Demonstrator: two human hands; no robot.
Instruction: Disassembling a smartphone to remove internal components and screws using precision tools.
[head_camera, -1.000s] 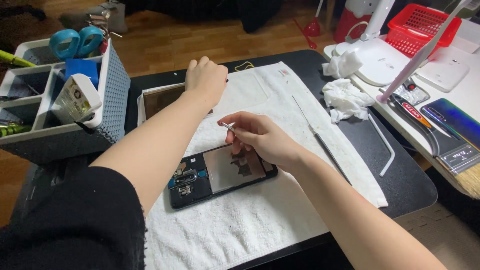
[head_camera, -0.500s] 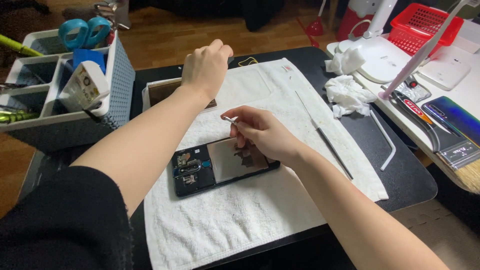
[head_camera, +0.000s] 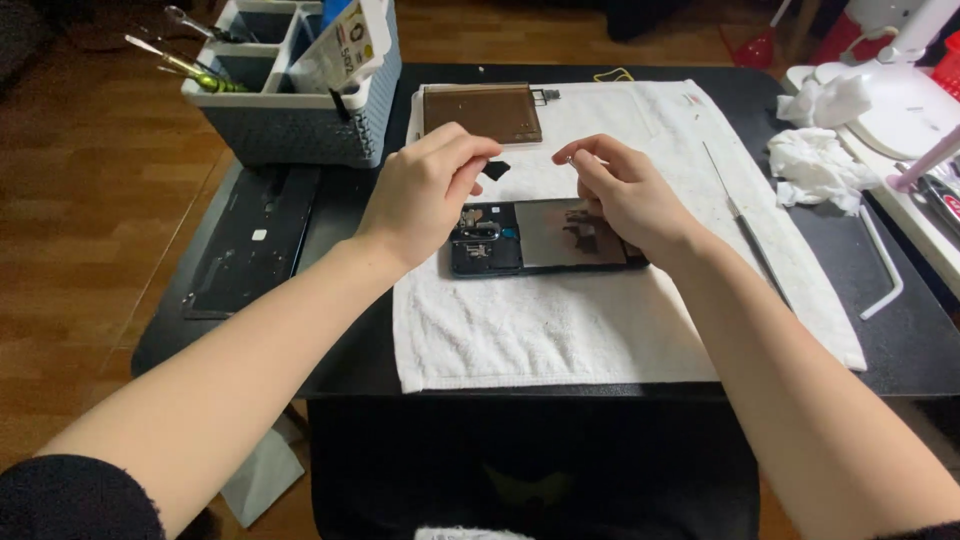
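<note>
An opened dark phone (head_camera: 545, 238) lies flat on a white towel (head_camera: 600, 330), its inner parts showing. My left hand (head_camera: 425, 195) hovers over the phone's left end. Its thumb and fingers are pinched together, with a small black piece (head_camera: 496, 170) at their tips. My right hand (head_camera: 625, 195) rests over the phone's right half. Thumb and forefinger pinch a tiny thin metal part (head_camera: 566, 158) that is too small to identify. The fingertips of the two hands are close together above the phone.
A brown rectangular panel (head_camera: 481, 110) lies at the towel's far edge. A grey tool caddy (head_camera: 290, 125) stands at the back left, with a flat black plate (head_camera: 250, 240) in front of it. On the right are a thin metal tool (head_camera: 745, 218), crumpled tissue (head_camera: 815, 165) and a white bent rod (head_camera: 882, 265).
My left hand has come back from the brown panel to the phone's left end. The right hand has lifted slightly, and the camera view has shifted left.
</note>
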